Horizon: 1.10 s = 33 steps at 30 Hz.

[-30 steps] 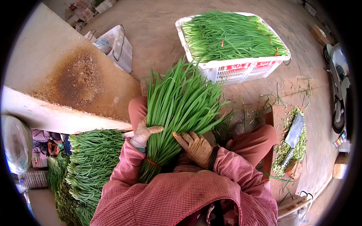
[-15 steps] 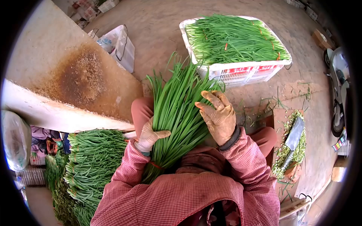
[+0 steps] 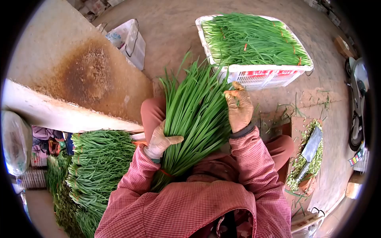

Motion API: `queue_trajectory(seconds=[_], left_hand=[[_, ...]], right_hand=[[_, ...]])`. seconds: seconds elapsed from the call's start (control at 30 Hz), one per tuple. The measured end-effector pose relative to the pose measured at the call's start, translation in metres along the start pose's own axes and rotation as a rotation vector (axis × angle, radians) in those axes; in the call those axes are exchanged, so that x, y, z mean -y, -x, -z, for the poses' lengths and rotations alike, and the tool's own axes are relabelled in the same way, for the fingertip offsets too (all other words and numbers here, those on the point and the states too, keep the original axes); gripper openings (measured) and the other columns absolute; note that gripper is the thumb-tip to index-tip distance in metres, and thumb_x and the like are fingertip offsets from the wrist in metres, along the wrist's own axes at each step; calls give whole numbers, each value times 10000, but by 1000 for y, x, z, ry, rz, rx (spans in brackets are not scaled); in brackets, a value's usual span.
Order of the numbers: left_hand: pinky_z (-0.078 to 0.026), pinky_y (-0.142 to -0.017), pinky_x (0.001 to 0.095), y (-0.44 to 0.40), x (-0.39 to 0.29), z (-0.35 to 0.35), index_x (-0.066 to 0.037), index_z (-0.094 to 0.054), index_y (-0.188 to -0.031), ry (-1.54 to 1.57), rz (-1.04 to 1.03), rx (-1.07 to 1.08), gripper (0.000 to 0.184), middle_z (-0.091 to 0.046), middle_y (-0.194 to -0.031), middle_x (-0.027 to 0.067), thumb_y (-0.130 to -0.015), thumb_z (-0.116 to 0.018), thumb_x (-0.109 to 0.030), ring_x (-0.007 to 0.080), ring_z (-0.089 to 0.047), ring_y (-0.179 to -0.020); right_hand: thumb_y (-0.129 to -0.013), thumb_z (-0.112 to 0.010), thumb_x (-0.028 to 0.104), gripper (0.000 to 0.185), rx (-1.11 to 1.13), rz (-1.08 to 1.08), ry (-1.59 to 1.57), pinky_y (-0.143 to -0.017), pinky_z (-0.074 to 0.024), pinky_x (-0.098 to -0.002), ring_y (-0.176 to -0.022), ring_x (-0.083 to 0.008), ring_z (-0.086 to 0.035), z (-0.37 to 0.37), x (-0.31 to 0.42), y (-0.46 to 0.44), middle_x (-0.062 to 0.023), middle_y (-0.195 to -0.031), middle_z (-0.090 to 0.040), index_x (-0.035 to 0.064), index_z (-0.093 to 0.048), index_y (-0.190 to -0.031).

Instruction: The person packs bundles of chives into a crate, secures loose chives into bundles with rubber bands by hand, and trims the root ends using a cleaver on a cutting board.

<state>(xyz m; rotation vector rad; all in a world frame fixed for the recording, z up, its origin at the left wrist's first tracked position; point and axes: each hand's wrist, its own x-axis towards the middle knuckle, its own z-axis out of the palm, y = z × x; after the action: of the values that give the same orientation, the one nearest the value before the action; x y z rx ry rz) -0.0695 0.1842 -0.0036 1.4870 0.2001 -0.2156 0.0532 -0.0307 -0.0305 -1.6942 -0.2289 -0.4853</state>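
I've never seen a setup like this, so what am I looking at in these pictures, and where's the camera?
There's no robot here: it's a person working with their own hands. Every picture comes from one camera worn on the head, looking forward and down.

The left hand grips a bundle of long green leaves above a red band. The right hand is raised beside the leaves, fingers curled; I can't tell whether it holds any.

Ahead on the floor, a white crate is filled with similar greens. At the right, a knife lies on chopped bits over a brown board. More greens are stacked at the left.
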Motion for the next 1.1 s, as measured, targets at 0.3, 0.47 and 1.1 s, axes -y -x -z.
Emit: queue_trajectory(seconds=[0.3,0.47,1.1], left_hand=[[-384,-909,286,0,2,-1,-12,-420,-1219,59,-25,26,614,-552,-1112,66,-658,-656,72,153,-516,-1005],[-385,-913,286,0,0,-2,-14,-418,-1218,36,-20,20,627,-549,-1116,62,-651,-669,73,148,-514,-1016],[-394,-893,272,2,4,-13,-16,-377,-1242,-52,-55,-33,673,-513,-1133,64,-648,-689,31,140,-481,-1025]], right_hand=[[-609,-729,204,239,616,284,519,-975,-262,-446,-1294,-327,-221,-5,37,45,-62,-1376,-338,165,-671,-837],[-679,-668,228,123,727,270,545,-996,-221,-490,-1301,-336,-195,-10,49,42,-111,-1338,-381,162,-649,-780],[-710,-592,252,133,635,480,601,-1005,-228,-477,-1321,-297,-163,-33,64,54,-68,-1425,-242,134,-604,-770]])
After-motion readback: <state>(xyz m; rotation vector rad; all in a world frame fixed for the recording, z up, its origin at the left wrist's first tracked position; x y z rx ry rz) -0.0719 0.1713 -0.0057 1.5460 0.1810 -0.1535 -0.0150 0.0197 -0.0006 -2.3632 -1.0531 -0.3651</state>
